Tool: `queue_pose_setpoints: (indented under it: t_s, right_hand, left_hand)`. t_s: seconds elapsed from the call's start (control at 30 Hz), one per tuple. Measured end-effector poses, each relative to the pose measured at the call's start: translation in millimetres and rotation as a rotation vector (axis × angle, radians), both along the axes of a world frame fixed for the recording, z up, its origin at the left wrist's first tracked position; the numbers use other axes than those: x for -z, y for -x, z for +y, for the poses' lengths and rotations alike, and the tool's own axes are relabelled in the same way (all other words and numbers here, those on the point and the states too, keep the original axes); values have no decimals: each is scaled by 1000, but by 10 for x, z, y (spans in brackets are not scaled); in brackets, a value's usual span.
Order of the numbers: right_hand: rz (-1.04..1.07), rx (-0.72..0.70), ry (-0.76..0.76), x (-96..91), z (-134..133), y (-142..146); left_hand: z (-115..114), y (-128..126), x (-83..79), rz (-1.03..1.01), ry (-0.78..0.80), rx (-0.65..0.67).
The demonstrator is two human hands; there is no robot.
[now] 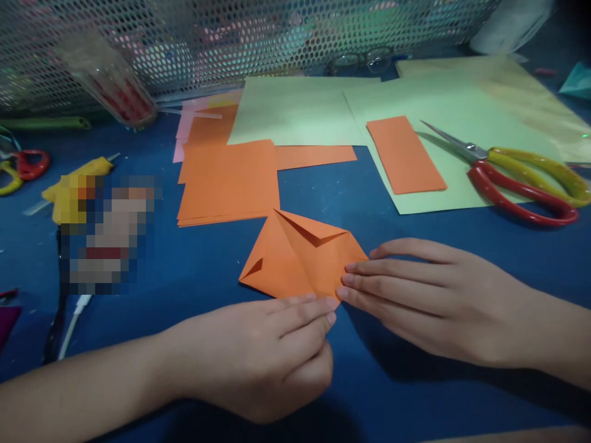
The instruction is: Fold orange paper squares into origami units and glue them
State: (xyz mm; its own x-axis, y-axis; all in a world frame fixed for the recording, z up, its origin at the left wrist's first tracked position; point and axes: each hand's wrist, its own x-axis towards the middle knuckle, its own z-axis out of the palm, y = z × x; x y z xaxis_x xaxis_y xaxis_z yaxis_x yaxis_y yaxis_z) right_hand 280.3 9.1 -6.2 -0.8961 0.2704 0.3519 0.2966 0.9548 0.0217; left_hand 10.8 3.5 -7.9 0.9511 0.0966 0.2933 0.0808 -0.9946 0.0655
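Observation:
A folded orange paper lies on the blue table in the middle. My left hand pinches its near edge, with the thumb tucked under and the fingers curled on top. From the right, my right hand reaches in with its fingers stretched out flat. Their tips press the paper's right corner down on the table.
A stack of orange sheets lies just behind the folded paper. Pale green sheets carry an orange strip and red-and-yellow scissors. A clear cup and a mesh screen stand at the back. More scissors lie far left.

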Motion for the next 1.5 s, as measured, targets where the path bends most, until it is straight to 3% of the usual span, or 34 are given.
queue_pose_setpoints:
  t_s: [0.1,0.23,0.67,1.03,1.2,1.5]
  right_hand:
    - [15,58,59,20,9,-49]
    - [-6,148,5,34,33,-60]
    - [-37,12,55,72,310,-96]
    - [-39,-25,-46,50,353,-33]
    - [0,-27,60,72,288,-13]
    - [264,164,314,171,257,17]
  left_hand:
    - [1,0,-3,-7,4,-3]
    - [9,-10,-15,-21,-5,-7]
    - [14,-1,38,-84,37,37]
    - [31,-21,14,-112,111,16]
    - [43,-35,50,-144,138,0]
    - [29,3,53,-146,106,-29]
